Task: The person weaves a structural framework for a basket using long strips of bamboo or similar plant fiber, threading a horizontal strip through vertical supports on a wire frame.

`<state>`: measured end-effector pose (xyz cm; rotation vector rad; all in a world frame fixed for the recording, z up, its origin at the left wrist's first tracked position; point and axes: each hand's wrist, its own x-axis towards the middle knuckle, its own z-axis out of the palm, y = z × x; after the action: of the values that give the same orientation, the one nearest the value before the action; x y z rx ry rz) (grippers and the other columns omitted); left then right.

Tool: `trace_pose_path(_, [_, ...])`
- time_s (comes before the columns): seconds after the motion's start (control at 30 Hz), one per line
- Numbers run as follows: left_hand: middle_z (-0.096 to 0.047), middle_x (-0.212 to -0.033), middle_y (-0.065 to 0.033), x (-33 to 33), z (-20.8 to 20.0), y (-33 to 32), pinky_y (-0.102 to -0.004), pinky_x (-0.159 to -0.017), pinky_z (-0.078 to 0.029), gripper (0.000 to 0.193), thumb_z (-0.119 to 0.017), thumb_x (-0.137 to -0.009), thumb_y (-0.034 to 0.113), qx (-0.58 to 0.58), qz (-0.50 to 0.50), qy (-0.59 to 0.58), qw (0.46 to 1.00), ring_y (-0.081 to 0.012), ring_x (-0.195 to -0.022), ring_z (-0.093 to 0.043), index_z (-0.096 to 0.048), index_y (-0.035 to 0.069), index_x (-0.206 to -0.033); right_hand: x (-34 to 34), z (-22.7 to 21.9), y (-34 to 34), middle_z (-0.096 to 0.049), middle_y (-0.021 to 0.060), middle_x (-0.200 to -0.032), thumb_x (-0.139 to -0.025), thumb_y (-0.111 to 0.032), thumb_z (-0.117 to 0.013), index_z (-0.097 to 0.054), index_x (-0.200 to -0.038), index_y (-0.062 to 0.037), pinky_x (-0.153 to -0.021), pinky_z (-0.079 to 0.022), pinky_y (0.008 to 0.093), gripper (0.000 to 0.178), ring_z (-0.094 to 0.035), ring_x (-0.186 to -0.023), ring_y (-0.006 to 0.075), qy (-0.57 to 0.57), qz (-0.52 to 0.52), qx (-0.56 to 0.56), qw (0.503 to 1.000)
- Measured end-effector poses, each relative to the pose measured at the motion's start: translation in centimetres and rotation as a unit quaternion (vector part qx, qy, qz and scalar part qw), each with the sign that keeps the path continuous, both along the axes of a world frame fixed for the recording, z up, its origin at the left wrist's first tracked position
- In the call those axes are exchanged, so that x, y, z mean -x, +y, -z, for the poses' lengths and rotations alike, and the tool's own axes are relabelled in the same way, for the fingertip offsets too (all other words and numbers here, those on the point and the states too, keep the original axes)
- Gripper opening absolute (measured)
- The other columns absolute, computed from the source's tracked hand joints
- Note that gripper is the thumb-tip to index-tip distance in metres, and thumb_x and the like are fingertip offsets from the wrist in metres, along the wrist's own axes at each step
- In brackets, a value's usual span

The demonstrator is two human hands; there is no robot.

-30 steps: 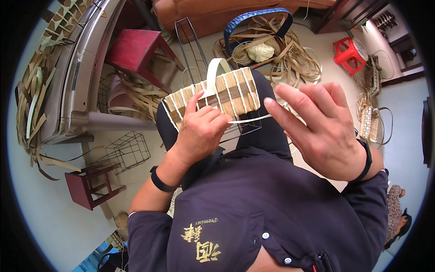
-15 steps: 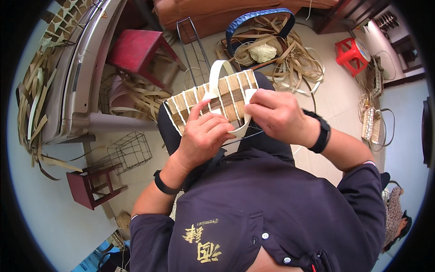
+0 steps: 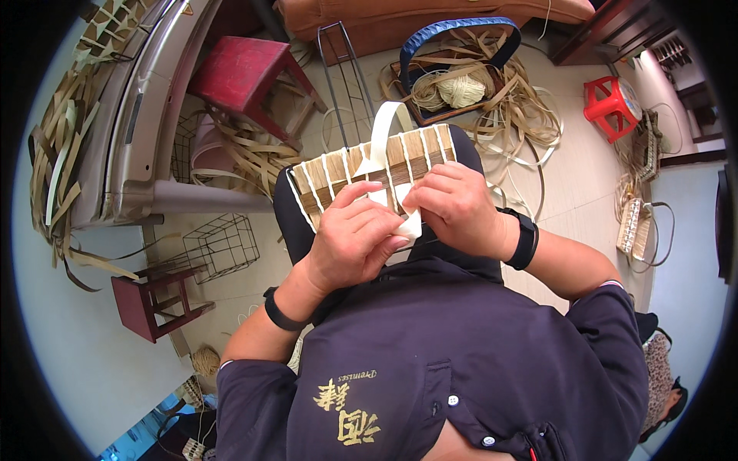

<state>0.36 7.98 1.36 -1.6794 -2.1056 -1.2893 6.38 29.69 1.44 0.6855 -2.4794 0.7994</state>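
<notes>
A woven panel (image 3: 315, 175) of tan and brown strips on a black wire frame lies across my lap, crossed by several white cords. A cream flat strip (image 3: 382, 138) loops up from its middle. My left hand (image 3: 354, 238) pinches the folded white part of this strip between thumb and fingers, at the panel's near edge. Closed on the same strip, my right hand (image 3: 461, 206) holds it just to the right. The fingertips of both hands are close together, and the strip's fold between them is partly hidden.
A blue-handled basket (image 3: 461, 31) with a ball of cord (image 3: 461, 91) and loose strips stands ahead. A red stool (image 3: 240, 73) is at the left, a wire frame (image 3: 221, 246) below it, a dark red stool (image 3: 157, 307) nearer. A red plastic stool (image 3: 611, 107) stands far right.
My right hand has come down and left, toward my left hand. The wide bend of strip between the hands has become a small fold. The view has shifted slightly.
</notes>
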Motion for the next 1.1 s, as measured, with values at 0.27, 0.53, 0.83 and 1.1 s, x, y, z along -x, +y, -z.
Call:
trace_pose_path(0.27, [-0.068,-0.079,-0.0081,0.2,-0.1,0.1,-0.0488,-0.098,-0.052,0.019,-0.078,-0.085,0.016,-0.002,-0.002,-0.032,0.999,-0.0255,-0.073,-0.067,-0.067,0.003,-0.093,0.5,0.5,-0.2,-0.064,0.0043,-0.075,-0.072,-0.004,-0.076,-0.065,-0.084,-0.0096,-0.066,-0.049,0.0372,0.017,-0.062,-0.073,0.025,-0.035,0.013,0.038,0.999])
trace_pose_path(0.53, [-0.065,-0.075,-0.0059,-0.2,-0.4,0.6,-0.0477,-0.1,-0.051,0.016,-0.079,-0.084,0.014,0.021,-0.015,-0.015,1.0,-0.0231,-0.071,-0.066,-0.067,0.005,-0.091,1.1,0.1,-0.4,-0.064,0.0035,-0.087,-0.073,-0.008,-0.068,-0.061,-0.082,-0.0088,-0.065,-0.049,0.0352,0.012,-0.062,-0.078,0.0227,0.1,0.052,-0.076,0.991])
trace_pose_path(0.83, [-0.065,-0.072,-0.0043,-0.2,-1.2,0.9,-0.0501,-0.106,-0.047,0.015,-0.079,-0.08,0.014,0.066,-0.015,0.0,0.998,-0.0213,-0.068,-0.065,-0.07,0.007,-0.091,-0.8,-0.9,1.9,-0.061,0.0081,-0.095,-0.076,-0.008,-0.071,-0.065,-0.097,-0.005,-0.069,-0.053,0.0369,0.022,-0.064,-0.079,0.024,0.024,-0.115,-0.009,0.993])
trace_pose_path(1.1, [-0.067,-0.083,-0.0055,0.2,-1.5,0.5,-0.0517,-0.108,-0.045,0.017,-0.082,-0.078,0.017,0.12,0.004,-0.032,0.992,-0.0231,-0.082,-0.067,-0.07,0.008,-0.088,0.0,-0.6,1.0,-0.053,0.0025,-0.081,-0.078,-0.022,-0.066,-0.062,-0.083,-0.0096,-0.064,-0.049,0.0324,0.014,-0.058,-0.073,0.0186,0.033,-0.132,-0.134,0.982])
